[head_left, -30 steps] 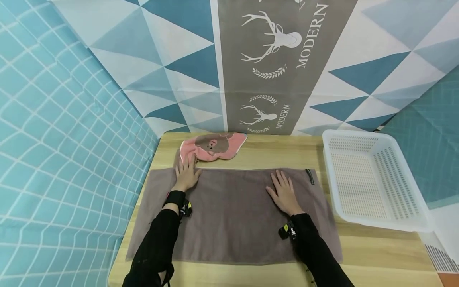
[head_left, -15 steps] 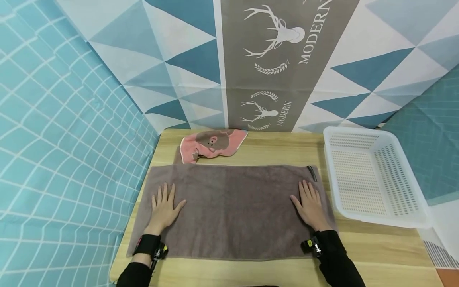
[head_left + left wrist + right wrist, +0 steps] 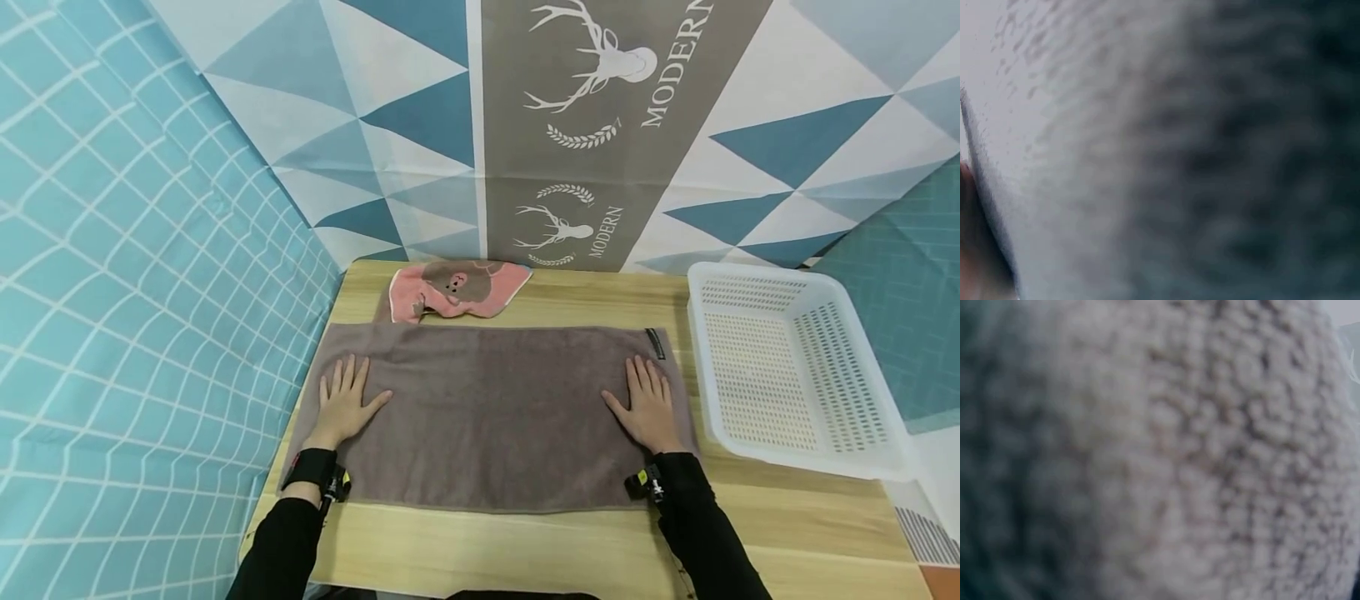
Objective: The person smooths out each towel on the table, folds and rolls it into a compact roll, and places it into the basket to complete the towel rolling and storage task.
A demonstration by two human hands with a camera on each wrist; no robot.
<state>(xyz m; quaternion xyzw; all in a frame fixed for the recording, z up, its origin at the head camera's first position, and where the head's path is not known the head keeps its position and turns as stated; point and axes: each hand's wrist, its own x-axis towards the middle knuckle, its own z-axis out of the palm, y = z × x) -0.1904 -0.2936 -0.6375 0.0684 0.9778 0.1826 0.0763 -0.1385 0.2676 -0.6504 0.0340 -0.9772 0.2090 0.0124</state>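
Note:
A grey-brown towel lies spread flat on the wooden table, its long side running left to right. My left hand rests palm down on its left part, fingers straight and thumb out to the side. Near the right end my right hand lies the same way, just below a small dark tag at the towel's far right corner. Both wrist views are filled by blurred towel pile seen very close; a sliver of the left hand shows at that view's left edge.
Behind the towel, against the patterned backdrop, lies a crumpled pink cloth with a brown animal face. A white perforated plastic basket stands on the right of the table. Blue checked fabric rises along the left side.
My left hand has come back from the towel's far edge, by the pink cloth, to its left part. My right hand has slid right and nearer. The head view has shifted a little.

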